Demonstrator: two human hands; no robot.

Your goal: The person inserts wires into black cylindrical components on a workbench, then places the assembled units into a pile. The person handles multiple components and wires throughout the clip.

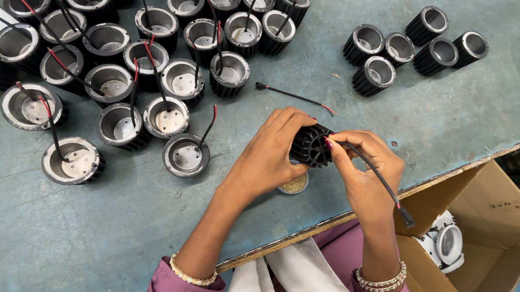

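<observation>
Both hands meet over the bench's [50, 243] near edge: the left hand [271, 154] cups a black finned housing [311, 145], and the right hand [362, 172] pinches a black lead [380, 180] at it. Judging by that light pinch, the lead could slip free. Beyond the housing, wired housings [127, 70] crowd the worn teal bench; a carton [488, 222] stands below.

Grey-green surface [445, 113], scuffed. Upper left, a crowd of upright black finned housings [127, 70] with red and black wires. Upper right, five more housings [409, 50], wireless, lying close together. Between the groups, one loose wire [294, 97]. Lower right, off the edge, open cardboard box [501, 220] holding a white fitting [443, 245].
</observation>
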